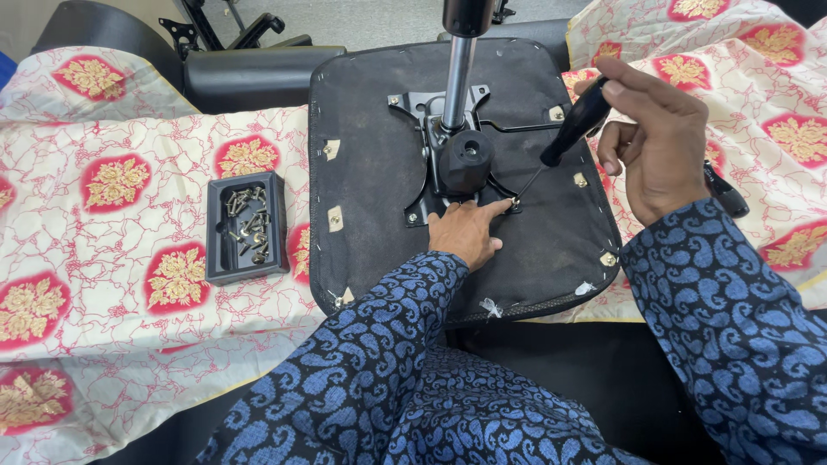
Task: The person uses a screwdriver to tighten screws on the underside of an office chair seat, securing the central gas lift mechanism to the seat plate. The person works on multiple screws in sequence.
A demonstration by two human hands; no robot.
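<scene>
- Right hand (659,142) grips the screwdriver (573,125), tip at a bracket screw (514,202).
- Left hand (465,232), fingers loose, steadies the black chair-seat underside (370,172).
- Screw tray (245,226) sits left.

Red-and-cream floral cloth (129,284) covers the surface; grey floor (362,19) lies beyond.

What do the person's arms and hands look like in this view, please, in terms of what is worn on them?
Both arms wear long sleeves of a dark navy fabric printed all over with a lighter blue paisley pattern. The left sleeve and the right sleeve each end at the wrist. The left hand and the right hand are bare: no gloves, and no ring or watch shows.
</scene>
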